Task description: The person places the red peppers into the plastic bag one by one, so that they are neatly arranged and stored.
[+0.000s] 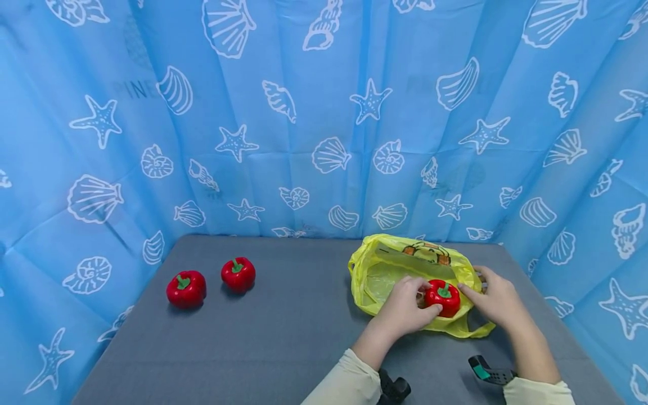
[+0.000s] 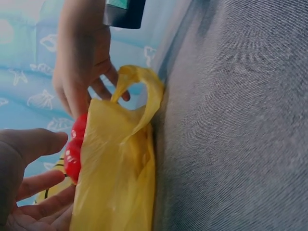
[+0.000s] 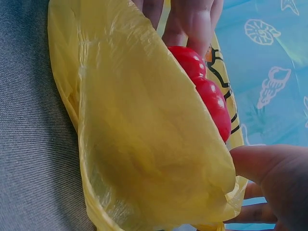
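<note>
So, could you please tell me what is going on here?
A person has a glossy red bell pepper with a green stem at the open mouth of a thin yellow plastic bag. The left hand is at the pepper, though its grip is unclear, while the right hand pinches the bag's rim. Two more such red peppers sit apart on the grey fabric-covered table.

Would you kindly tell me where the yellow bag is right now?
In the head view, the yellow bag lies right of centre on the grey table, by the left hand and right hand, a red pepper in its opening.
</note>
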`<state>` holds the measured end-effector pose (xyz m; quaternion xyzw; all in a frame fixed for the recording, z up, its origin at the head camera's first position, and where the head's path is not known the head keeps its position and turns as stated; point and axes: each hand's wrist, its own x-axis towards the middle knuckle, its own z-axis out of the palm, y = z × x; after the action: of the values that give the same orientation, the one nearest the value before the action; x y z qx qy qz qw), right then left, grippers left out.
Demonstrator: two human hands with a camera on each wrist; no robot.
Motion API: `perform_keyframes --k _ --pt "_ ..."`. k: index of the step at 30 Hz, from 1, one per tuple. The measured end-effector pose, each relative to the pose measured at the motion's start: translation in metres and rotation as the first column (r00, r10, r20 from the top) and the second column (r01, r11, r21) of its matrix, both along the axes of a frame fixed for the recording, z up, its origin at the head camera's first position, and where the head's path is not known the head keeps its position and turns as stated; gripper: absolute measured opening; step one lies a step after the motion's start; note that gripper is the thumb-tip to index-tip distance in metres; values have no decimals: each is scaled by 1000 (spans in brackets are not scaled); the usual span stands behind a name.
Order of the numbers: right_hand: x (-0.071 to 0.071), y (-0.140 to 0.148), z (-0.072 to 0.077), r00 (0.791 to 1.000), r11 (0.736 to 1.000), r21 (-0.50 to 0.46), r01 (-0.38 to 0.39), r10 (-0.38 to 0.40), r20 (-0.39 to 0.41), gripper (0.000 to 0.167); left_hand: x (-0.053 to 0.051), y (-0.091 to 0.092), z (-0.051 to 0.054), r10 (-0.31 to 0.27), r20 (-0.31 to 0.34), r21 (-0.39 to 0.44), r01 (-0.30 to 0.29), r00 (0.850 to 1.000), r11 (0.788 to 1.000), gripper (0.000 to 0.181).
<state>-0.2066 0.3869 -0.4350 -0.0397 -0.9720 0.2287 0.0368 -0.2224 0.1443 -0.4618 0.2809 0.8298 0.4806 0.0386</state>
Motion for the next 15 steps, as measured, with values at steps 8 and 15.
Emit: perform_keyframes --k 8,15 --pt "-1 1 0 1000 1000 1 -2 2 2 73 1 -11 12 -10 17 22 10 1000 1000 41" --pt "-1 1 0 1000 1000 13 -7 7 -1 73 2 -22 24 0 -15 54 1 1000 999 39"
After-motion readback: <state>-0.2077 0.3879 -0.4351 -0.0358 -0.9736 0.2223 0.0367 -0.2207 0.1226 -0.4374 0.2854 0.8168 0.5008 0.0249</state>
